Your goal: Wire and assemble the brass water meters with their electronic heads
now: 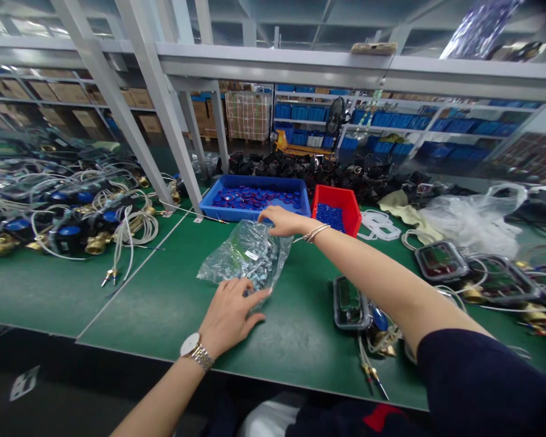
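Observation:
A clear plastic bag (236, 258) lies on the green bench top, holding many small grey metal parts (264, 262) and a white label (252, 255). My left hand (231, 312), with a watch on its wrist, rests at the bag's near edge. Its thumb and forefinger are stretched apart, and the other fingers touch the plastic. At the bag's far edge, my right hand (283, 221) has its fingers bent around the plastic; the fingertips are partly hidden. Just behind it stand a blue tray (218, 211) of blue discs and a red bin (352, 212) of small blue pieces.
Meters with coiled white cables (136, 227) crowd the left side. Near my right forearm lies a meter with a clear-covered display (349, 303); more displays (441, 261) and a crumpled plastic bag (477, 218) are farther right. A metal frame post (164, 109) rises behind the bench.

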`<state>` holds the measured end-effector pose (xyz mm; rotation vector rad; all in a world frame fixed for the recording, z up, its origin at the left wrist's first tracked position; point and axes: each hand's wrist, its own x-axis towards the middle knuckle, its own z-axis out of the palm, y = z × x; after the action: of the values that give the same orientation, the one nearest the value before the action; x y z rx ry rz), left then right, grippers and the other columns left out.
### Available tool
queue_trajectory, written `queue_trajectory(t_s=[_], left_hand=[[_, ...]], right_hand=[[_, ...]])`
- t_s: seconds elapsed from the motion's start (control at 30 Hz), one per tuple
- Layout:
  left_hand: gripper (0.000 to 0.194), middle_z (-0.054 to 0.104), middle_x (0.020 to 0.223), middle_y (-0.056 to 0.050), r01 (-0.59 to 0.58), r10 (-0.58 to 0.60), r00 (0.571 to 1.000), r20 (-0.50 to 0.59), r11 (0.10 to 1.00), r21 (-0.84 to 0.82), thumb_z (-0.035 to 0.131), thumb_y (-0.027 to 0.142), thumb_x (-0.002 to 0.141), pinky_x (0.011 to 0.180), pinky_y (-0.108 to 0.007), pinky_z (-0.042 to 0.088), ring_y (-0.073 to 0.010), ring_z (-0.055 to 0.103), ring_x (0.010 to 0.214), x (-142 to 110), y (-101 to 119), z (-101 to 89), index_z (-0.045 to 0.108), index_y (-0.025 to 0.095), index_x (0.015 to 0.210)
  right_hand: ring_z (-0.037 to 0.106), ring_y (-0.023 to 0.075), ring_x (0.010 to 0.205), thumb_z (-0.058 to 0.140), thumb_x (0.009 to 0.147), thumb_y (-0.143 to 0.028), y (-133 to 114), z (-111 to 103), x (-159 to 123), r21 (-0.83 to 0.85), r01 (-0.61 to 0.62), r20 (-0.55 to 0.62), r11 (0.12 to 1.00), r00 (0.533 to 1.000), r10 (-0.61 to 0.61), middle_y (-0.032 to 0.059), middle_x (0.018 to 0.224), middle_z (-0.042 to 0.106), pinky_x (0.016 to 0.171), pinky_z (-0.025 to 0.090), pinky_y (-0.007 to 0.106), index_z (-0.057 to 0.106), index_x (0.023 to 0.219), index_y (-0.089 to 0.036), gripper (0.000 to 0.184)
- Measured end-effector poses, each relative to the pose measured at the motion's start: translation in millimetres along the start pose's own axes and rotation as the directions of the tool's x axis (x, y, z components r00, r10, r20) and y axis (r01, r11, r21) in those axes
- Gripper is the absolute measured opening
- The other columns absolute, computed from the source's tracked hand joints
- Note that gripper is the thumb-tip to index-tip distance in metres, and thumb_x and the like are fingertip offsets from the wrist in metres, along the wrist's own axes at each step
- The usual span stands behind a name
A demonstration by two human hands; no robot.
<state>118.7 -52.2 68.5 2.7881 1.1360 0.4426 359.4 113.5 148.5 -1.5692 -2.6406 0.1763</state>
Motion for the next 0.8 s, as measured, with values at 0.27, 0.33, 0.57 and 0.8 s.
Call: queue_trajectory(t_s=[0.27,0.33,0.57,0.8], left_hand=[[0.038,0.056,0.124,-0.009,0.033,-0.033,0.999,0.016,0.999,0.031,0.07,0.032,0.091,0.092,-0.044,0.046,-0.0274,0.055,0.109,-1,-4,10.9,0.065,0.034,0.129],[0.032,0.056,0.122,-0.009,0.036,-0.037,0.999,0.02,0.998,0.048,0.067,0.032,0.093,0.09,-0.043,0.047,-0.0267,0.055,0.106,2,-7,15.1,0.068,0.034,0.125],[0.021,0.058,0.116,-0.006,0.026,-0.028,1.0,0.013,0.995,0.091,0.063,0.032,0.096,0.087,-0.037,0.047,-0.0227,0.055,0.099,36,-31,23.2,0.074,0.035,0.113],[0.022,0.06,0.12,-0.008,0.102,-0.103,0.995,-0.004,0.979,0.177,0.058,0.035,0.098,0.094,-0.037,0.046,-0.0243,0.055,0.105,90,-79,25.1,0.078,0.031,0.104]], right_hand=[[0.07,0.0266,0.1,0.077,0.086,-0.033,-28,43,-42,0.05,0.071,0.084,0.996,0.994,-0.075,0.0118,0.109,0.075,0.083,0.051,0.031,0.073,0.107,-0.017,0.027],[0.068,0.028,0.106,0.08,0.085,-0.041,-31,56,-42,0.048,0.051,0.075,0.998,0.996,-0.055,0.0125,0.117,0.071,0.084,0.053,0.035,0.069,0.117,-0.018,0.041],[0.068,0.0211,0.101,0.064,0.099,-0.036,-24,48,-18,0.053,0.006,0.05,0.999,0.999,-0.009,0.0071,0.113,0.069,0.09,0.057,0.042,0.067,0.113,-0.015,0.025],[0.066,0.0243,0.096,0.067,0.093,-0.025,3,-17,-44,0.141,-0.164,-0.186,0.976,0.964,0.189,0.0076,0.1,0.073,0.085,0.049,0.036,0.069,0.091,-0.019,0.006]])
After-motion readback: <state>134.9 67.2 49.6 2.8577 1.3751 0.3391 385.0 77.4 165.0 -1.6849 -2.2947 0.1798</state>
